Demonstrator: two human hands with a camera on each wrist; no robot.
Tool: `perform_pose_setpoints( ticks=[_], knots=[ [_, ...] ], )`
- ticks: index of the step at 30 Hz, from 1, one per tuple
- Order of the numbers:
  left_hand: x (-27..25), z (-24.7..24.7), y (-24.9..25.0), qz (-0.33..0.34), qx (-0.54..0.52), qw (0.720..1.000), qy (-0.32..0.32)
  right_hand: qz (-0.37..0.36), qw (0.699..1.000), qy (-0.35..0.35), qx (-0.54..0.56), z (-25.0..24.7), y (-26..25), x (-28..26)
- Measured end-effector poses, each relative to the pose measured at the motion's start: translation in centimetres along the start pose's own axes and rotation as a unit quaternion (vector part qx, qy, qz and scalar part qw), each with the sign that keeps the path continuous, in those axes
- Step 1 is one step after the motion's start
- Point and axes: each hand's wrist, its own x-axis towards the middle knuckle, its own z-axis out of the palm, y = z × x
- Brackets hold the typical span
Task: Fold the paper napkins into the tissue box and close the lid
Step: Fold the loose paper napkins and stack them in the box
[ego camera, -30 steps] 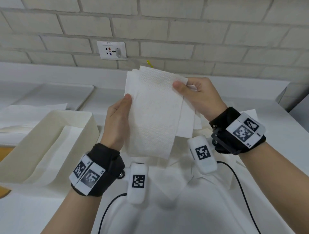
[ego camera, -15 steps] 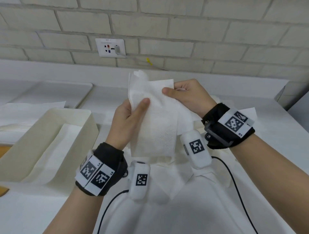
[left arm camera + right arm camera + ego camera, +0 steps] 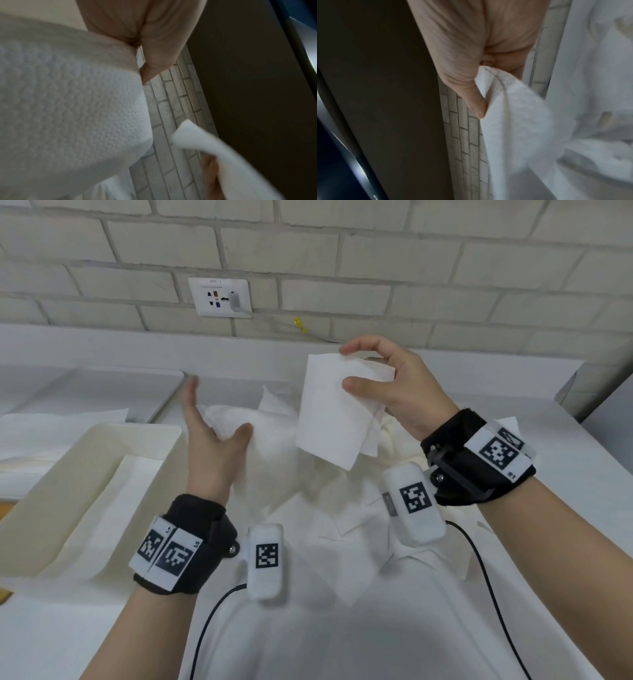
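Right hand [image 3: 394, 392] pinches a folded paper napkin [image 3: 334, 419] between thumb and curled fingers, holding it in the air above the middle of the table [image 3: 582, 474]. That napkin is a flat white rectangle of soft, dimpled tissue with crisp folded edges, and loose layers peek out at its right side. From the right wrist view the thumb [image 3: 476, 105] presses against the hanging sheet, whose surface looks fuzzy and matte.

Left hand [image 3: 212, 440] is spread, palm turned toward the right, fingers straight and blurred, with the thumb touching a second napkin [image 3: 260, 440], a puffy, crumpled white sheet. From the left wrist view this sheet [image 3: 68, 101] shows a fine embossed honeycomb pattern and bulges in a rounded curve below the palm.

Below both hands a heap of loose napkins [image 3: 342, 542] lies rumpled on the table, its corners sticking out at angles. At the table's left edge stands the tissue box [image 3: 113, 436], an open, cream-coloured rectangular tray with smooth slanted walls, and a flat white sheet [image 3: 113, 508] lies inside on its bottom. Behind the table rises a pale brick wall [image 3: 342, 268] carrying a white socket plate [image 3: 221, 297].
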Motion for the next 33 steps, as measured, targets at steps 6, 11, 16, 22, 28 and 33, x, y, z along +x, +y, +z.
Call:
perform_pose_setpoints(
  ticks=[6, 11, 16, 22, 28, 33],
  knots=[
    [-1.2, 1.6, 1.0, -0.055, -0.043, 0.993, -0.090, 0.014, 0.995, -0.045, 0.092, 1.2, -1.2, -0.4],
    [-2.1, 2.1, 2.3, -0.150, -0.198, 0.953, -0.176, 0.013, 0.999, -0.031, -0.006, 1.8, 0.2, -0.6],
    [-2.4, 2.5, 2.5, -0.144, -0.193, 0.953, -0.186, -0.064, 0.940, -0.015, -0.334, 3.4, 1.4, -1.2],
    [-1.8, 2.0, 2.5, -0.146, -0.209, 0.956, -0.148, -0.189, 0.875, -0.112, -0.432, 4.3, 1.4, -3.1],
    [-1.6, 1.6, 2.6, -0.152, -0.211, 0.955, -0.145, -0.217, 0.896, -0.090, -0.377, 3.6, 2.1, -3.1],
    [-1.3, 1.3, 2.8, -0.156, -0.179, 0.960, -0.151, -0.134, 0.945, -0.115, -0.276, 2.3, 0.8, -2.6]
  ],
)
